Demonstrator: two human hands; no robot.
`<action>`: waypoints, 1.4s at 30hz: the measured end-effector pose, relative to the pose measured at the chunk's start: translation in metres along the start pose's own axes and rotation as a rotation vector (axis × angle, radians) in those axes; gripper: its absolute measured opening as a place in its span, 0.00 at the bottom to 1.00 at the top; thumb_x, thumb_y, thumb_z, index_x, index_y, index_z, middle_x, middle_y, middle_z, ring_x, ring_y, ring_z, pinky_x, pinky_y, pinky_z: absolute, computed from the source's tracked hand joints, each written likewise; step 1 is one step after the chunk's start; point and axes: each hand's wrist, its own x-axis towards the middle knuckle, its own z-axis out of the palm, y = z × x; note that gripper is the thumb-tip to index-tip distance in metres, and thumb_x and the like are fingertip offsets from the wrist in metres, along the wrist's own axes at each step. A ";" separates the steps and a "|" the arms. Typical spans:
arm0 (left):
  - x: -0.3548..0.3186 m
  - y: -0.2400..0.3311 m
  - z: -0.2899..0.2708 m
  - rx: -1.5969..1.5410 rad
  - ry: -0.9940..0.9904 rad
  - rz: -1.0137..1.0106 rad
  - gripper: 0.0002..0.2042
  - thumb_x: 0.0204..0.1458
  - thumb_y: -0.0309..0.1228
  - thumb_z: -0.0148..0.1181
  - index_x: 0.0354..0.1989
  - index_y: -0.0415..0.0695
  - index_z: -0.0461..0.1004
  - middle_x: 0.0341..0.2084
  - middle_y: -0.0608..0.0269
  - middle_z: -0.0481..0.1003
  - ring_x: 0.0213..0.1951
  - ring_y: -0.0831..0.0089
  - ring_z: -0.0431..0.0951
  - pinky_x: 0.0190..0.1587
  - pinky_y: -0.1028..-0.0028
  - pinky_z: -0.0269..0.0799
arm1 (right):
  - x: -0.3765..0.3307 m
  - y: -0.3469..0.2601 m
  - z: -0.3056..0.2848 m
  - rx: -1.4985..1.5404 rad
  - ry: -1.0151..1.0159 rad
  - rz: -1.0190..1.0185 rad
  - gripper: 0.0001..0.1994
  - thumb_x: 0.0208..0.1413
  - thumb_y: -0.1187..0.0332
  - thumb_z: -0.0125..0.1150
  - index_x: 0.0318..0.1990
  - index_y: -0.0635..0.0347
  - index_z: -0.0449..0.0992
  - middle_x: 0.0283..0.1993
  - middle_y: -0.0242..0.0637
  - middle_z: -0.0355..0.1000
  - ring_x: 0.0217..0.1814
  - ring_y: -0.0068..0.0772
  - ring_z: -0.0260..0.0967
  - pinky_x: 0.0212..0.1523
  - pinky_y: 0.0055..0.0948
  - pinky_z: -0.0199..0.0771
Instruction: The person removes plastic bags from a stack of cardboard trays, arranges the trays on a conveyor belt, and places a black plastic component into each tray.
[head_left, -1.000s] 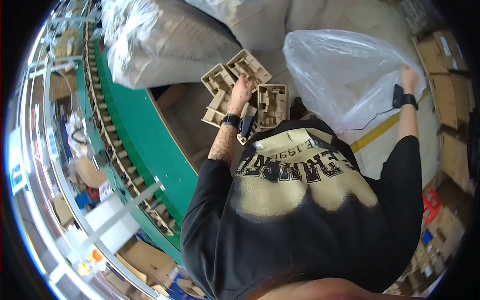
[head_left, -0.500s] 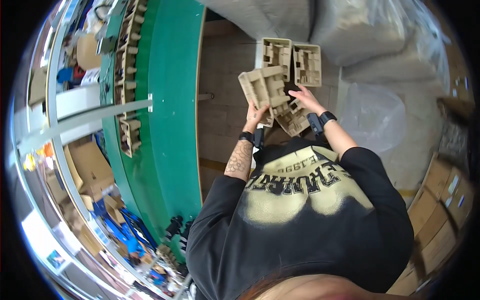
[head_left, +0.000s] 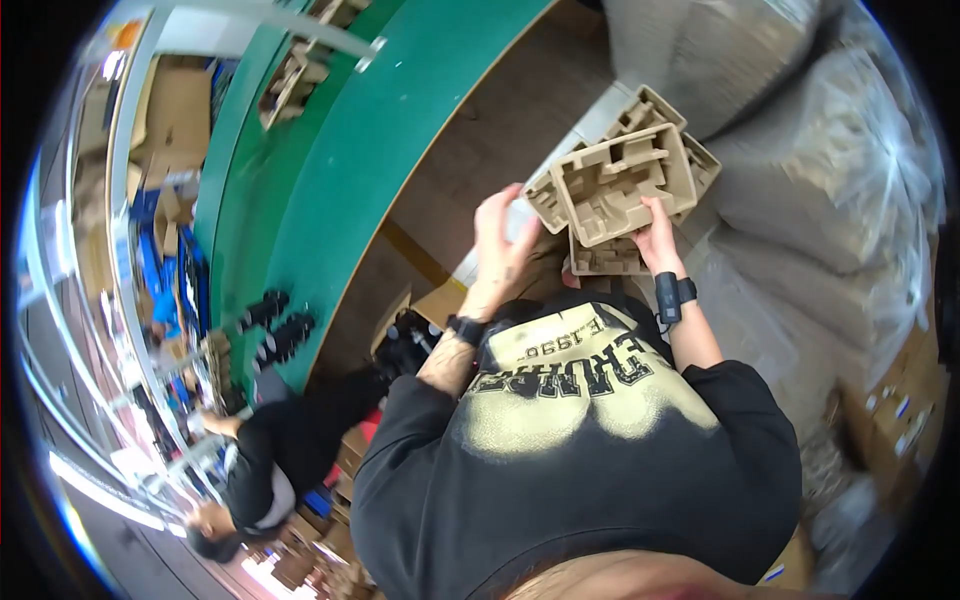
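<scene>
My right hand (head_left: 657,243) grips the lower edge of a tan moulded-pulp tray (head_left: 622,180), its thumb over the rim. The tray is tilted, and its moulded compartments face up toward me. To its left, my left hand (head_left: 492,243) is raised with thumb and fingers apart, slightly blurred and holding nothing. More pulp trays of the same kind lie beneath and around the held one: one behind it (head_left: 647,108), one at its left edge (head_left: 543,204) and one below it (head_left: 608,261). The held tray partly covers them.
A long green workbench (head_left: 350,190) curves along my left, with more pulp trays (head_left: 292,82) on it. Large plastic-wrapped bundles (head_left: 790,150) stand at the right. Another person (head_left: 270,465) is at the lower left, near dark objects (head_left: 285,338) on the bench. An open cardboard box (head_left: 440,300) sits below the bench edge.
My view has turned, and the bench now slants. My left hand has let go of a pulp tray and moved left. My right hand, empty before, now grips a tray.
</scene>
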 end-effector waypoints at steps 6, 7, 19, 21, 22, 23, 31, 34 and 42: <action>-0.051 0.013 -0.070 -0.527 0.203 -0.671 0.30 0.52 0.36 0.61 0.63 0.47 0.57 0.56 0.57 0.65 0.56 0.67 0.66 0.56 0.66 0.63 | -0.026 0.013 0.087 -0.125 -0.331 0.117 0.21 0.54 0.58 0.58 0.52 0.58 0.67 0.52 0.35 0.67 0.55 0.31 0.64 0.52 0.37 0.68; -0.051 0.022 -0.073 -0.576 0.205 -0.712 0.30 0.52 0.32 0.58 0.64 0.44 0.55 0.56 0.53 0.64 0.57 0.65 0.66 0.57 0.66 0.63 | -0.038 0.021 0.106 -0.153 -0.380 0.140 0.21 0.54 0.58 0.58 0.52 0.58 0.67 0.52 0.35 0.67 0.55 0.31 0.64 0.52 0.37 0.68; -0.133 -0.172 -0.235 -0.456 0.765 -0.516 0.25 0.48 0.22 0.48 0.58 0.40 0.60 0.50 0.56 0.69 0.50 0.70 0.69 0.55 0.71 0.64 | -0.055 0.053 0.286 -0.838 -0.663 -0.127 0.26 0.57 0.54 0.57 0.60 0.57 0.63 0.59 0.37 0.64 0.57 0.33 0.65 0.50 0.36 0.71; -0.119 -0.190 -0.290 -0.429 0.784 -0.495 0.22 0.49 0.25 0.48 0.55 0.38 0.63 0.45 0.54 0.72 0.48 0.70 0.71 0.53 0.71 0.65 | -0.046 0.072 0.352 -0.874 -0.787 -0.191 0.25 0.58 0.54 0.57 0.59 0.56 0.66 0.58 0.36 0.65 0.55 0.31 0.66 0.48 0.32 0.71; -0.115 -0.207 -0.304 -0.437 0.788 -0.494 0.22 0.49 0.25 0.48 0.55 0.38 0.63 0.45 0.54 0.72 0.48 0.70 0.71 0.53 0.71 0.65 | -0.042 0.086 0.386 -0.890 -0.849 -0.220 0.24 0.58 0.54 0.57 0.58 0.55 0.67 0.58 0.36 0.66 0.54 0.30 0.66 0.47 0.31 0.71; -0.102 -0.228 -0.320 -0.338 0.743 -0.523 0.20 0.49 0.26 0.49 0.53 0.37 0.64 0.43 0.53 0.73 0.46 0.69 0.72 0.52 0.71 0.66 | -0.025 0.115 0.419 -1.010 -0.887 -0.380 0.24 0.56 0.55 0.58 0.57 0.56 0.69 0.53 0.37 0.69 0.50 0.27 0.68 0.44 0.28 0.70; -0.084 -0.257 -0.400 0.115 0.761 -0.811 0.13 0.52 0.35 0.54 0.40 0.38 0.70 0.27 0.47 0.75 0.31 0.60 0.77 0.38 0.66 0.71 | -0.004 0.238 0.577 -1.425 -0.886 -0.746 0.20 0.50 0.68 0.56 0.52 0.63 0.72 0.32 0.40 0.75 0.32 0.21 0.71 0.34 0.25 0.71; -0.109 -0.280 -0.418 -0.018 0.961 -0.719 0.13 0.51 0.36 0.57 0.37 0.38 0.69 0.26 0.46 0.75 0.29 0.61 0.77 0.35 0.68 0.70 | -0.031 0.257 0.583 -1.258 -1.082 -0.890 0.21 0.48 0.76 0.53 0.53 0.65 0.71 0.33 0.36 0.75 0.33 0.20 0.71 0.36 0.24 0.71; -0.100 -0.300 -0.472 0.152 0.867 -0.822 0.12 0.56 0.33 0.55 0.26 0.37 0.70 0.22 0.69 0.74 0.24 0.82 0.70 0.27 0.79 0.64 | -0.013 0.293 0.603 -0.979 -1.079 -0.477 0.25 0.46 0.81 0.53 0.56 0.69 0.67 0.38 0.33 0.75 0.38 0.21 0.71 0.41 0.21 0.72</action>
